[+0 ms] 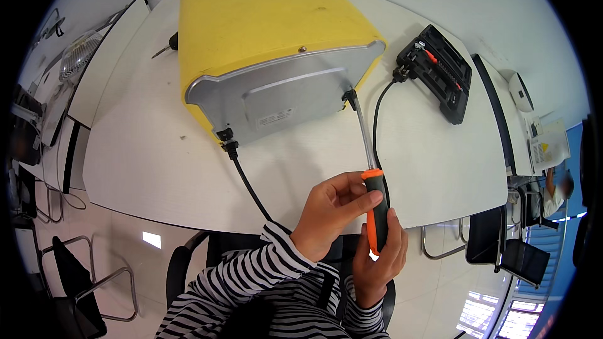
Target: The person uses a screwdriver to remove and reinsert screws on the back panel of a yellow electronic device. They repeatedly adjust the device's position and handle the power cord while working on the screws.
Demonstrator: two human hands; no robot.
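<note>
A screwdriver (376,210) with a dark grey and orange handle stands between my two hands. My left hand (330,213) pinches the upper part of its handle between thumb and fingers. Around the handle's lower end, the fingers of my right hand (382,260) are closed. The metal shaft reaches up to a small black fitting (349,96) at the right corner of a silver metal panel (295,91); the exact contact of the tip is too small to tell. That panel forms the near face of a big yellow case (276,12) lying on the table.
A black cable (248,182) runs from the panel's left corner off the table's near edge. Another cable (377,113) curves beside the screwdriver to a plug by an open black tool case (440,72). The white table (138,169) carries another black-handled tool (173,42) at left. Chairs (81,282) stand around.
</note>
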